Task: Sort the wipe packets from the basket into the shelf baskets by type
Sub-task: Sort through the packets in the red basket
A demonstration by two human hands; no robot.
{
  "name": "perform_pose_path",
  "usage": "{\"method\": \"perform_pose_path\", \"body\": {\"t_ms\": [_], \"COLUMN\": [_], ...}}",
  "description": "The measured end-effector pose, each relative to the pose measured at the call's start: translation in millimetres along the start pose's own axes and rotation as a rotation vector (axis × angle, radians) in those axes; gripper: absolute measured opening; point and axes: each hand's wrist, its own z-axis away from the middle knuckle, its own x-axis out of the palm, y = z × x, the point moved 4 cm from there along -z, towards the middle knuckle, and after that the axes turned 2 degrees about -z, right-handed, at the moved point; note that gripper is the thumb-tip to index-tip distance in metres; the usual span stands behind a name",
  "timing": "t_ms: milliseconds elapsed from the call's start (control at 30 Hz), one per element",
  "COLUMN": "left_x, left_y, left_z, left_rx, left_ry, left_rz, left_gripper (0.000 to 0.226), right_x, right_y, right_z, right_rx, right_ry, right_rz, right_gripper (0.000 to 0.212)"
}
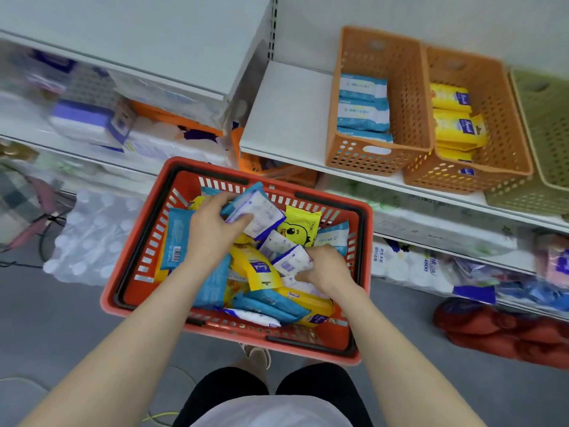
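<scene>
Fingers (303,276) of the right hand (323,268) are curled down, thumb opposite them, pinching one end of a white-and-purple packet (292,259) at about 3 o'clock inside the red basket (129,272). The left hand (209,232), toward 11 o'clock in the same basket, grips a small stack of white-and-purple packets (258,212). Its thumb lies over the top and its fingers are curled beneath, and the stack sits tilted above the heap.

Around both hands the basket holds mixed wipes. A blue packet with a barcode (177,238) stands against the 9 o'clock wall, a yellow duck-print packet (297,229) lies at 1 o'clock, and more blue and yellow ones are piled toward 6 o'clock.

Beyond the basket, at 1 o'clock, the white shelf (286,112) carries three perforated baskets side by side. The first orange basket (409,87) contains blue-and-white packets (363,106). The second orange basket (505,124), touching it, contains yellow packets (451,121). The green basket (551,124), out at 2 o'clock, is cut by the frame edge.
</scene>
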Motion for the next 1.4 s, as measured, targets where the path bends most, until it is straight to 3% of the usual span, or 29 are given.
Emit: {"method": "perform_pose_path", "body": {"t_ms": [133, 233, 500, 600, 733, 767, 867, 900, 1000, 1133, 1267, 1400], "left_x": [-27, -36, -42, -39, -28, -23, -8, -5, 5, 18, 21, 10], "left_y": [-15, -18, -16, -13, 7, 16, 44, 50, 52, 51, 54, 58], "left_z": [11, 22, 32, 29, 34, 37, 54, 59, 65, 66, 60, 49], "left_rx": [-0.218, -0.240, -0.334, -0.366, -0.422, -0.435, -0.511, -0.522, -0.534, -0.520, -0.491, -0.437], "left_ry": [0.073, 0.151, 0.212, 0.102, -0.164, -0.272, -0.660, -0.712, -0.741, -0.734, -0.609, -0.531], "left_rz": [0.316, 0.407, 0.703, 0.722, 0.597, 0.613, 0.678, 0.693, 0.741, 0.682, 0.692, 0.713], "left_gripper": [0.044, 0.042, 0.024, 0.022, 0.011, 0.015, 0.060, 0.061, 0.046, 0.065, 0.085, 0.091], "right_x": [-28, -57, -122, -134, -131, -126, -106, -100, -88, -80, -90, -109], "right_y": [-2, -2, -6, -8, -19, -24, -33, -36, -39, -37, -27, -4], "right_z": [23, 34, 62, 70, 63, 59, 41, 38, 32, 28, 35, 52], "right_rx": [-0.093, -0.130, -0.199, -0.196, -0.203, -0.203, -0.202, -0.195, -0.208, -0.146, -0.038, -0.078], "right_ry": [0.132, 0.162, 0.108, 0.072, -0.078, -0.092, -0.005, 0.035, 0.104, 0.213, 0.326, 0.485], "right_rz": [-0.158, -0.291, -0.684, -0.886, -1.112, -1.148, -1.066, -1.025, -0.935, -0.886, -1.037, -1.039], "right_gripper": [0.031, 0.020, 0.021, 0.023, 0.033, 0.036, 0.036, 0.033, 0.036, 0.030, 0.020, 0.031]}}
